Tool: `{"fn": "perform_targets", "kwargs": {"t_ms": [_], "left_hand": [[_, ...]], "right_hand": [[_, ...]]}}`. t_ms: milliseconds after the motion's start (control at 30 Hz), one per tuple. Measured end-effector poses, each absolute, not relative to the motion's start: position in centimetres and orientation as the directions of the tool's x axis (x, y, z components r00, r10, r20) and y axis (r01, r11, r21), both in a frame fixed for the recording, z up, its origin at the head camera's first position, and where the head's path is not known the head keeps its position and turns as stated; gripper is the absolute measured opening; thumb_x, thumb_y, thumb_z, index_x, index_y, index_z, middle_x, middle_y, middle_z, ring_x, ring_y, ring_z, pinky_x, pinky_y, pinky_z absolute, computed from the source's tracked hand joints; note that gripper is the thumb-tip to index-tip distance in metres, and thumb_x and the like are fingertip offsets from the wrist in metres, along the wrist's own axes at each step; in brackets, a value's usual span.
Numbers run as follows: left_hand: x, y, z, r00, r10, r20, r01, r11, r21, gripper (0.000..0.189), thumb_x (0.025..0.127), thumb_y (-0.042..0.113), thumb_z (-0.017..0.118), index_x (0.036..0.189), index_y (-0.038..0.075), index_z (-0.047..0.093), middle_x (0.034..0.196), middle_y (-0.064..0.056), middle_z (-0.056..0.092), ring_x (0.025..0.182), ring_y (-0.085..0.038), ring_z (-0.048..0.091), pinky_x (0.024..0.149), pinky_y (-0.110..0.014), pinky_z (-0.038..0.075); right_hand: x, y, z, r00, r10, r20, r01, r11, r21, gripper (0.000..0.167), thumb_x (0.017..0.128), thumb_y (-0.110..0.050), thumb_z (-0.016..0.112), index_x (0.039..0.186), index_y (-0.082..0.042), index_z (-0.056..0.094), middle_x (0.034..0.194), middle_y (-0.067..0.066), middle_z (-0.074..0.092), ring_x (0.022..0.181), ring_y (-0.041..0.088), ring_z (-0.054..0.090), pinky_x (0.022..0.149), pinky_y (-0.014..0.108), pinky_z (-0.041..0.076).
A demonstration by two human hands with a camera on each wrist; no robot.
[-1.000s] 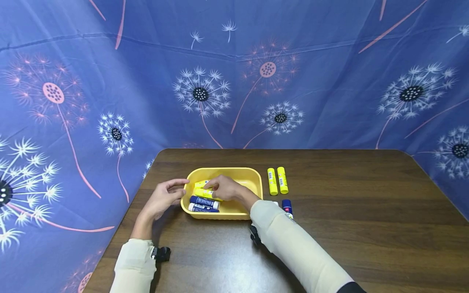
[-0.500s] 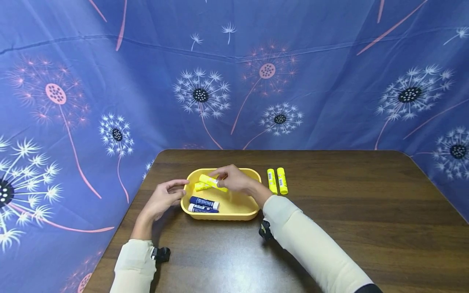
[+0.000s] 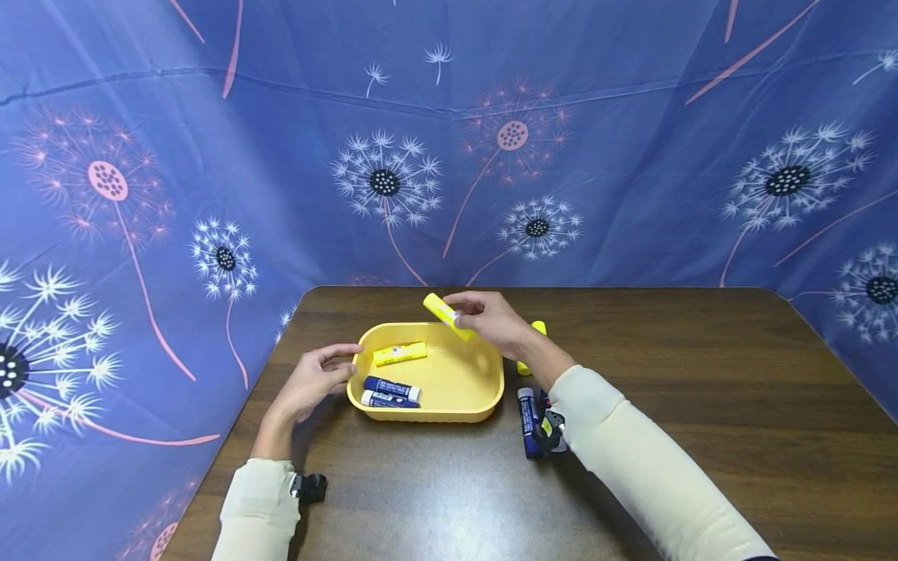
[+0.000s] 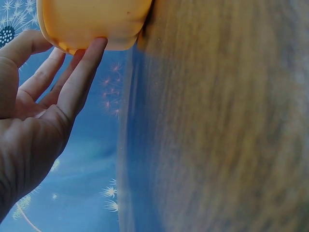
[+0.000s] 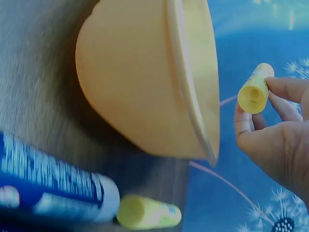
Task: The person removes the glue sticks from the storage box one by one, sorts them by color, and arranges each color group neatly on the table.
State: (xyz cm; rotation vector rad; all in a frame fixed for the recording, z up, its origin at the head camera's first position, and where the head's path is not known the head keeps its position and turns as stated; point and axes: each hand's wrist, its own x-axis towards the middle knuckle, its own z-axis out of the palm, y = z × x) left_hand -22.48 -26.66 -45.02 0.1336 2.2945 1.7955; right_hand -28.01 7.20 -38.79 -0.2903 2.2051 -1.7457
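My right hand (image 3: 494,321) pinches a yellow glue stick (image 3: 447,315) above the back right rim of the yellow plastic bin (image 3: 454,415); its round end faces the right wrist camera. Inside the bin lie another yellow glue stick (image 3: 400,354) and, near the front left, two blue glue sticks with white ends, the upper one (image 3: 393,387) beside the lower one (image 3: 388,400). Fairly straight fingers of my left hand (image 3: 313,382) touch the bin's left end; in the left wrist view the fingertips (image 4: 100,44) rest against its wall.
Right of the bin, on the brown wooden table (image 3: 701,389), lie blue glue sticks (image 3: 529,421) and yellow glue sticks (image 3: 539,327), partly hidden by my right arm. A blue dandelion-print cloth (image 3: 631,156) hangs behind the table.
My right hand has gripped a yellow glue stick inside the bin and lifted it up and to the right, over the back rim. My left hand has stayed at the bin's left end.
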Motion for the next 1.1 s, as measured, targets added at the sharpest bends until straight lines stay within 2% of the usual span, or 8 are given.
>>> {"fn": "perform_targets", "kwargs": {"t_ms": [300, 567, 833, 1100], "left_hand": [[-22.5, -26.8, -45.1, -0.971, 0.212, -0.112, -0.056, 0.255, 0.965, 0.047, 0.101, 0.005, 0.06, 0.146, -0.004, 0.051, 0.142, -0.034, 0.056, 0.117, -0.027, 0.067, 0.088, -0.033, 0.063], [-22.6, -26.7, -45.2, -0.971, 0.212, -0.112, -0.058, 0.248, 0.967, 0.047, 0.101, 0.005, 0.06, 0.146, -0.005, 0.051, 0.142, -0.034, 0.055, 0.114, -0.024, 0.068, 0.087, -0.033, 0.063], [-22.5, -26.7, -45.1, -0.971, 0.209, -0.117, -0.061, 0.255, 0.965, 0.047, 0.101, 0.005, 0.06, 0.146, -0.005, 0.052, 0.143, -0.034, 0.055, 0.114, -0.023, 0.068, 0.087, -0.034, 0.063], [-22.5, -26.7, -45.1, -0.971, 0.205, -0.119, -0.066, 0.25, 0.966, 0.048, 0.1, 0.005, 0.06, 0.146, -0.005, 0.051, 0.142, -0.034, 0.056, 0.112, -0.021, 0.068, 0.088, -0.034, 0.063]], "right_hand": [[-27.6, 11.0, -38.4, -0.965, -0.244, -0.097, 0.035, 0.246, -0.969, 0.048, 0.098, 0.0, 0.06, 0.146, -0.007, 0.059, 0.129, 0.021, 0.061, 0.109, 0.023, 0.058, 0.091, 0.032, 0.054], [-26.9, 14.4, -38.9, -0.986, -0.125, -0.109, 0.073, 0.261, -0.963, 0.053, 0.098, -0.004, 0.06, 0.15, -0.009, 0.055, 0.121, 0.013, 0.056, 0.106, 0.02, 0.053, 0.088, 0.025, 0.052], [-25.7, 17.3, -40.4, -0.997, 0.023, -0.072, 0.076, 0.225, -0.971, 0.052, 0.097, 0.0, 0.059, 0.149, -0.003, 0.054, 0.115, 0.011, 0.058, 0.1, 0.011, 0.054, 0.081, 0.013, 0.051], [-24.2, 19.8, -42.0, -0.988, 0.124, -0.092, 0.123, 0.268, -0.955, 0.055, 0.099, -0.003, 0.058, 0.153, -0.005, 0.048, 0.12, 0.013, 0.054, 0.105, 0.017, 0.051, 0.078, 0.01, 0.05]]}}
